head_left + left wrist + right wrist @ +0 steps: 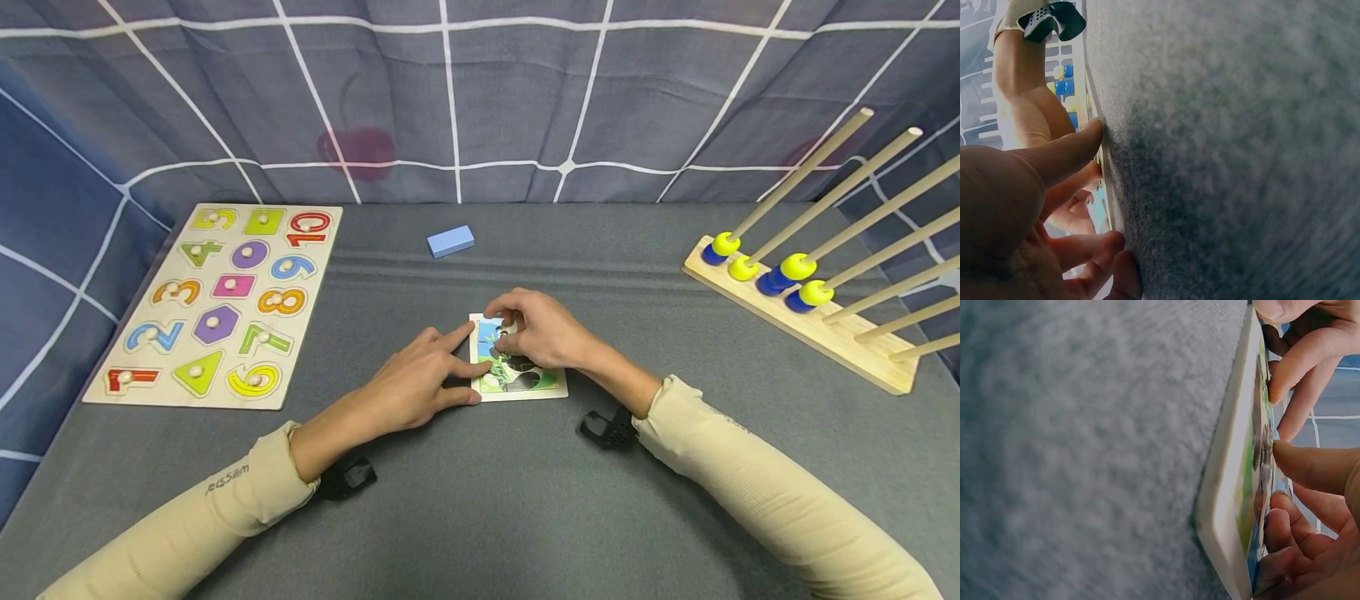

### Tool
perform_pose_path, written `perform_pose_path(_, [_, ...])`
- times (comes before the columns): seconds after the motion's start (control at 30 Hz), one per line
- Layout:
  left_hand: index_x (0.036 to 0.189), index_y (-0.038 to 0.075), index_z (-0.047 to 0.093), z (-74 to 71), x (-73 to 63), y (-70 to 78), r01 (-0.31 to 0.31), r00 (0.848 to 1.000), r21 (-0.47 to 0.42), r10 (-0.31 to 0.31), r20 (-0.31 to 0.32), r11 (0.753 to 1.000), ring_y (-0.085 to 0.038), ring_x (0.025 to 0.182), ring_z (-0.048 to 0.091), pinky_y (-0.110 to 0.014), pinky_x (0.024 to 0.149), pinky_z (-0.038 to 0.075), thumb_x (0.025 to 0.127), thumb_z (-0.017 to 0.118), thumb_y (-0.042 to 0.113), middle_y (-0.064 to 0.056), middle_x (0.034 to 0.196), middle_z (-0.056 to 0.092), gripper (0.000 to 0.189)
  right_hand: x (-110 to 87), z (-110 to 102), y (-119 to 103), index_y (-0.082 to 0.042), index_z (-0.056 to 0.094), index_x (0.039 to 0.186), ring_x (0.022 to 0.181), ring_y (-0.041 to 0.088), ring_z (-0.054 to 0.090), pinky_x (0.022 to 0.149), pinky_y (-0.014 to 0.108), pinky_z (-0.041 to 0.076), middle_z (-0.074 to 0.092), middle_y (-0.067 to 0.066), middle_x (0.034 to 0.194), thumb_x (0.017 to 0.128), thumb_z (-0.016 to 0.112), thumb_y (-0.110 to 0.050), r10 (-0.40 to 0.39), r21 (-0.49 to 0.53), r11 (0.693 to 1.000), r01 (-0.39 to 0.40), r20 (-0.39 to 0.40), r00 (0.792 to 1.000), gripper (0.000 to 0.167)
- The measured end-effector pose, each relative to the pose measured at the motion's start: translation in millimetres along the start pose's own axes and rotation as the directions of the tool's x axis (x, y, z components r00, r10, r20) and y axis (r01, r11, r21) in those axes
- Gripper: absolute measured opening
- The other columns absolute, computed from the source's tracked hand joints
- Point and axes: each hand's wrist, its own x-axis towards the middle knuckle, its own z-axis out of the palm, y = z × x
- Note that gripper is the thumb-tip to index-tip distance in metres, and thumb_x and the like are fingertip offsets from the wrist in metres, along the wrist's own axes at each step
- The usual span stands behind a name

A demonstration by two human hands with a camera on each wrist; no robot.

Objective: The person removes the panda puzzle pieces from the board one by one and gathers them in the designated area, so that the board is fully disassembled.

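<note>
A small panda jigsaw puzzle (561, 385) in a pale frame lies flat at the middle of the table. My left hand (412, 379) rests at its left side with fingers extended. One of its fingertips touches the picture, and the thumb lies at the lower left edge. Over the upper part of the puzzle, my right hand (543, 329) has its fingers curled and appears to pinch a puzzle piece at the picture surface. In the right wrist view, the right thumb (1313, 467) meets the picture, with curled fingers opposite. The right hand hides much of the panda.
To the left lies a wooden number-and-shape peg board (247, 325). A blue block (451, 242) sits behind the puzzle. At the right stands a wooden bead stand (810, 321) with tall rods and several yellow and blue beads. A grid-patterned curtain (510, 92) hangs behind.
</note>
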Motion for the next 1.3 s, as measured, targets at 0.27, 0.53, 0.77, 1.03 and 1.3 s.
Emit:
perform_pose_path(0.27, [0.128,0.024,0.068,-1.0,-0.4,0.4,-0.013,1.0,0.007,0.013,0.001,1.0,-0.023,0.101,0.047,-0.034,0.065,0.044,0.088,0.074,0.036,-0.015,0.158,0.029,0.042,-0.5,0,-2,-0.006,0.069,0.116,0.073,0.019,0.049,0.068,0.035,0.04,0.057,0.004,0.086,0.083,0.075,-0.003,0.034,-0.009,0.999,-0.034,0.002,0.999,0.034])
perform_pose_path(0.53, [0.129,0.025,0.068,-1.4,-0.1,1.2,-0.01,1.0,0.015,0.01,0.008,1.0,-0.024,0.103,0.048,-0.037,0.067,0.046,0.089,0.073,0.037,-0.014,0.159,0.029,0.042,-2.3,2,-2,-0.009,0.068,0.113,0.079,0.021,0.052,0.07,0.037,0.042,0.06,0.006,0.095,0.085,0.075,-0.002,0.02,-0.021,1.0,-0.02,-0.016,1.0,0.03])
perform_pose_path(0.77, [0.128,0.024,0.068,-2.3,0.6,-0.5,-0.021,1.0,0.009,0.021,-0.001,1.0,-0.019,0.093,0.044,-0.032,0.062,0.042,0.086,0.076,0.038,-0.013,0.158,0.03,0.045,-2.1,2,2,-0.007,0.067,0.111,0.064,0.017,0.053,0.062,0.033,0.044,0.061,0.003,0.083,0.086,0.069,0.003,-0.034,0.116,0.993,0.034,-0.002,0.999,0.027])
perform_pose_path(1.03, [0.127,0.025,0.069,-1.9,1.4,-1.0,-0.032,0.999,0.017,0.032,-0.023,0.999,-0.018,0.092,0.045,-0.032,0.064,0.042,0.085,0.076,0.04,-0.013,0.157,0.031,0.045,-5.3,-1,5,-0.003,0.068,0.114,0.058,0.016,0.051,0.057,0.029,0.043,0.063,0.007,0.083,0.087,0.068,0.002,-0.025,0.246,0.969,0.031,-0.026,0.999,0.028])
perform_pose_path(1.3, [0.127,0.023,0.069,-5.3,2.6,-1.4,-0.02,1.0,0.0,0.02,0.006,1.0,-0.02,0.092,0.045,-0.033,0.068,0.041,0.085,0.077,0.037,-0.015,0.157,0.031,0.045,-20.3,-17,10,-0.004,0.07,0.111,0.054,0.013,0.042,0.053,0.026,0.036,0.062,0.009,0.083,0.087,0.07,0.001,0.019,0.278,0.961,0.004,-0.078,0.997,0.025])
